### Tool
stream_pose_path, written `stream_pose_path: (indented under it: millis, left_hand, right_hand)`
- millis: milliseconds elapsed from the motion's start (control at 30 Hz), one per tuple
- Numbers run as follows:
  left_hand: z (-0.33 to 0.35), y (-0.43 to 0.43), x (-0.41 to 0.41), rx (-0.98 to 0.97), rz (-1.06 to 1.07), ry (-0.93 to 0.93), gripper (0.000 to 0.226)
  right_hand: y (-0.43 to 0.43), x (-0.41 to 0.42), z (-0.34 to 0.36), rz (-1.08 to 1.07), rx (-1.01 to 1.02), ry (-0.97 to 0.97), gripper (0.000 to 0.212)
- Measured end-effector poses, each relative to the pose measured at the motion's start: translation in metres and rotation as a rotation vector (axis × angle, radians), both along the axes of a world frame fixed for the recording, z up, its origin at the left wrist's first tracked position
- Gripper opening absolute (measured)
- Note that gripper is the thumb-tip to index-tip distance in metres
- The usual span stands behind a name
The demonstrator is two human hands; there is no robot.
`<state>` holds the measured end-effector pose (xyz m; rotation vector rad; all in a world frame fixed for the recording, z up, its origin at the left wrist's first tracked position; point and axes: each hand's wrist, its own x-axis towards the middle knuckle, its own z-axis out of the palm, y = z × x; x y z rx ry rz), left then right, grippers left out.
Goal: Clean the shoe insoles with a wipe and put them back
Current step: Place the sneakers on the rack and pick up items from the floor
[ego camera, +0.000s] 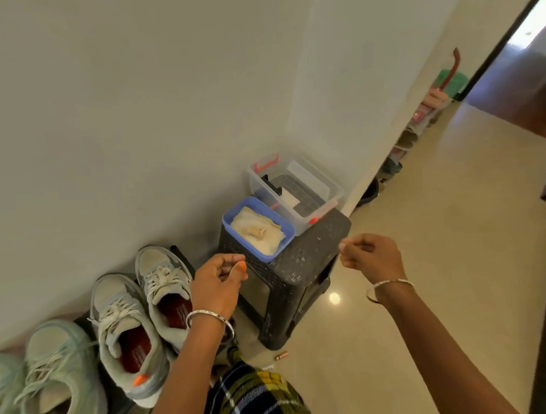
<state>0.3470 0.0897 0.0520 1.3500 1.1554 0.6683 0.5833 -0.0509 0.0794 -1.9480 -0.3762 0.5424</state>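
Hovering near the wipes (258, 233), left hand (218, 283) and right hand (372, 259) fingers curl empty.

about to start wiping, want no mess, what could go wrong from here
The blue wipe tub sits at the black stool's edge; a reaching left hand could knock it off. The small cylinder on the floor by the stool could roll underfoot.
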Motion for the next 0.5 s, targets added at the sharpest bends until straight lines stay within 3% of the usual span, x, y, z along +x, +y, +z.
stream_pose_path:
  millis: [200, 500]
  left_hand:
    - [-0.016, -0.020, -0.008, -0.011, -0.183, 0.059, 0.009]
    - [-0.050, -0.059, 0.000, -0.099, -0.317, 0.179, 0.007]
  right_hand:
    - [-0.084, -0.059, -0.019, -0.037, -0.161, 0.014, 0.005]
    - [-0.113, -0.110, -0.066, 0.018, -0.192, -0.028, 0.005]
